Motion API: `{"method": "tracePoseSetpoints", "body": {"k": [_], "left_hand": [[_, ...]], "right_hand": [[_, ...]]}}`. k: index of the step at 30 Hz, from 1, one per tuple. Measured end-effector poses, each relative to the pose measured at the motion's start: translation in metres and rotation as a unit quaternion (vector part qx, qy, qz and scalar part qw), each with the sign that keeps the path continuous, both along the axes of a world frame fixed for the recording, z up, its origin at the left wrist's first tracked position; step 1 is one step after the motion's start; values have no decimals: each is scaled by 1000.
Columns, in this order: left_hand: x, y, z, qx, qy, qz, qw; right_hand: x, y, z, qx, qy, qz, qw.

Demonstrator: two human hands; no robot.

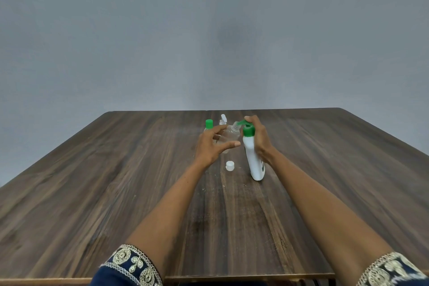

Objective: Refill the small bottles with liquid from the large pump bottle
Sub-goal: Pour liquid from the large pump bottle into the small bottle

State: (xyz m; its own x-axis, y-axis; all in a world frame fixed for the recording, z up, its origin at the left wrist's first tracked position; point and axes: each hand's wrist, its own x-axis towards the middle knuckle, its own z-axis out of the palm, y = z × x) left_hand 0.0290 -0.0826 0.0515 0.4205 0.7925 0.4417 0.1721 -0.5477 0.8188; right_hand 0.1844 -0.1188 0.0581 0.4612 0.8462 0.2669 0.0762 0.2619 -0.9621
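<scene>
A green-capped small bottle [209, 126] is standing upright just beyond the left hand [210, 146], w/ a white-topped spray bottle [223, 121] beside it, a bit further back; both are being left untouched. A clear small bottle [228, 137] is being held tilted by the left hand, fingers and thumb curled loosely round its body, its open neck angled toward the right hand [258, 140]. Its white cap [230, 166] is lying on the wooden table [92, 181] below and btwn the two hands, near the base of the large pump bottle [254, 160]. That white pump bottle is resting on the table, leaning toward the left hand, and is being gripped by the right hand round its green pump head [247, 129], w/ a finger on top; the nozzle is being pointed at the clear bottle's mouth. Whether liquid is flowing can't be told. Judged step: the first small bottle is being filled, approx. early in the task, since the other two appear closed. Next, pumping w/ the nozzle kept aligned over the narrow mouth is probably needed, then recapping w/ the white cap.
</scene>
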Motion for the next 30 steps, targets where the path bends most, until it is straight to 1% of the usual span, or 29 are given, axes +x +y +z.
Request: {"method": "tracePoseSetpoints", "body": {"k": [7,9,13,18,21,26,30], "left_hand": [[0,-6,8,2,1,-10,1000],[0,-7,10,9,11,-13,1000],[1,-9,12,16,26,-14,999],[0,-10,17,13,31,-17,999],[-2,-11,20,17,38,-23,999],[-4,-7,16,3,42,-25,999],[-7,-4,15,-13,37,-31,999]], "right_hand": [[4,-2,-1,0,2,24,1000],[8,-3,0,-5,-6,15,1000],[10,-3,-2,-3,12,6,1000],[6,-4,-1,-12,8,19,1000],[8,-1,-2,-13,14,8,1000],[11,4,-6,-25,8,-11,1000],[10,6,-6,-24,10,-1,1000]]}}
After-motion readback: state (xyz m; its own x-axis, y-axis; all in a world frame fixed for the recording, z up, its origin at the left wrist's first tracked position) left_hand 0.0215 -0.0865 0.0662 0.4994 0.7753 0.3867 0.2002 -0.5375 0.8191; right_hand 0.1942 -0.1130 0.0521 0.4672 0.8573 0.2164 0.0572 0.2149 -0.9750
